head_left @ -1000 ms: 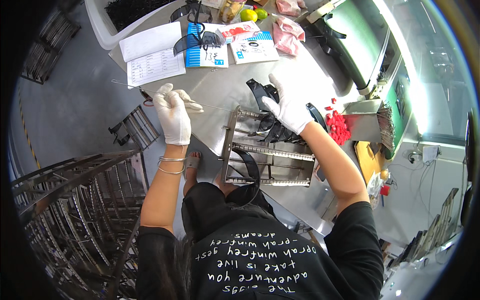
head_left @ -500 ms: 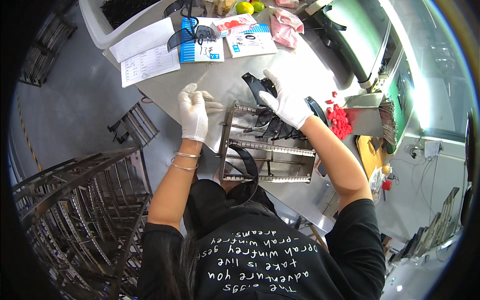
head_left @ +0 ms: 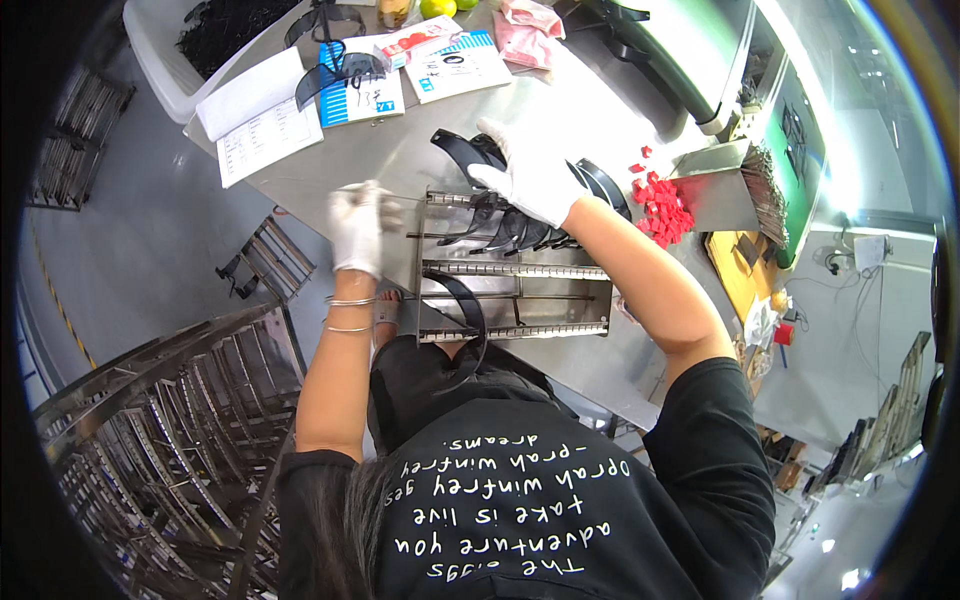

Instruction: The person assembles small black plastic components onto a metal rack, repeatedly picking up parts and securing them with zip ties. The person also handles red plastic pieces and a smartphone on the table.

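Note:
My left hand, in a white glove, is raised just left of the metal rack. Its fingers are curled in and blurred, so anything thin between them cannot be made out. My right hand, gloved too, reaches over the rack's far edge. Its thumb and forefinger lie on either side of a pair of dark wraparound glasses. More dark glasses stand in a row in the slots below that hand, partly hidden by it. A separate curved dark piece hangs at the rack's near left corner.
Red bits lie in a pile right of the rack, beside a metal box. At the back are an open notebook, blue-and-white pads and a pink packet. A large slotted rack stands at the left.
The whole view has shifted, with the table and rack now slightly farther left and turned. My left fingers have curled in more. My right hand stays at the same glasses.

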`<state>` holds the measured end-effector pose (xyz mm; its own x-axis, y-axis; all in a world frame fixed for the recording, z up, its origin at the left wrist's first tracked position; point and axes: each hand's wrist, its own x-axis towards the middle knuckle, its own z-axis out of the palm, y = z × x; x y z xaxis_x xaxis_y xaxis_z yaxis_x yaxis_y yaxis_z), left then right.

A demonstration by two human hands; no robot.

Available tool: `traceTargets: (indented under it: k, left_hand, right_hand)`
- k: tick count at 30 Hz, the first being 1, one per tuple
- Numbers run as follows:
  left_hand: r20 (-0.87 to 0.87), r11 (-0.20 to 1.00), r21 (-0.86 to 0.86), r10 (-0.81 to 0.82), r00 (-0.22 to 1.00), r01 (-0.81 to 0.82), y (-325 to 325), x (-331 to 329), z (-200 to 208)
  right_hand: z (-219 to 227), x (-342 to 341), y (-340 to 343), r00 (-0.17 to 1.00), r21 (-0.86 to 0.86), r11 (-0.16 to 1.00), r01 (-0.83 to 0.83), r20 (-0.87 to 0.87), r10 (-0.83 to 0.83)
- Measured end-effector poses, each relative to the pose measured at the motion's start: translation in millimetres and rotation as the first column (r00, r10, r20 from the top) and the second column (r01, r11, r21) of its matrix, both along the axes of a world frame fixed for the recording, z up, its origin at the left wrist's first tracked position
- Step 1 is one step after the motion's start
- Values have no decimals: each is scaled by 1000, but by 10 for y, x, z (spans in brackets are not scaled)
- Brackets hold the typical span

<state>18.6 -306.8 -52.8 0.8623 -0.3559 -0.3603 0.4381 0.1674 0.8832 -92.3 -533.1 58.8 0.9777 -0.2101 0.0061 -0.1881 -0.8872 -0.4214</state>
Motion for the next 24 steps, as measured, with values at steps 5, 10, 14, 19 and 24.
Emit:
traceTargets:
  k: [5, 10, 14, 19, 24]
  left_hand:
    - [-36, 999, -35, -5, 999, 4, 56, -69, -13]
    - [-124, 974, 49, -214, 969, 222, -9, -75, 7]
    - [-316, 902, -66, -424, 849, 426, 125, 115, 249]
    - [-182, 868, 141, -450, 874, 476, 81, 140, 180]
    - [-291, 838, 156, -467, 835, 523, 48, 149, 371]
  right_hand:
    - [-47, -9, -36, 1000, 26, 1000, 5, -3, -5]
    - [71, 77, -30, 996, 129, 992, 8, -86, 4]
    - [-43, 3, -80, 999, 49, 998, -31, 28, 30]
    - [3, -76, -66, 994, -6, 999, -32, 105, 33]
    - [311, -219, -365, 984, -189, 965, -180, -50, 173]
